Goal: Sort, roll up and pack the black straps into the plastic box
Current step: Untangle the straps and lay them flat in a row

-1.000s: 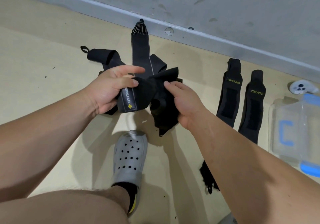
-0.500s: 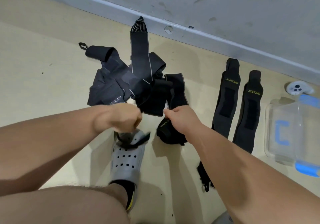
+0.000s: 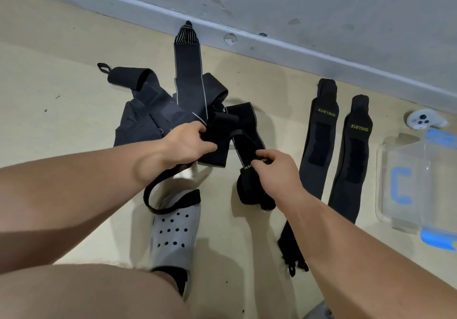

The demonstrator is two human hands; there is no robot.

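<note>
On the beige floor (image 3: 49, 96), near its edge under the grey wall (image 3: 321, 9), lies the pile of black straps (image 3: 153, 111). The left hand (image 3: 188, 145) curls its fingers around one of them; the right hand (image 3: 277, 170) pinches a lettered strap (image 3: 249, 190). The plastic box (image 3: 405, 175) stands to the right, beside two flat straps (image 3: 319, 145).

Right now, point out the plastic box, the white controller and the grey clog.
plastic box (image 3: 395, 154): head view, clear wall above the blue C.
white controller (image 3: 422, 120): head view, its button face.
grey clog (image 3: 173, 241): head view, its perforated top.
</note>
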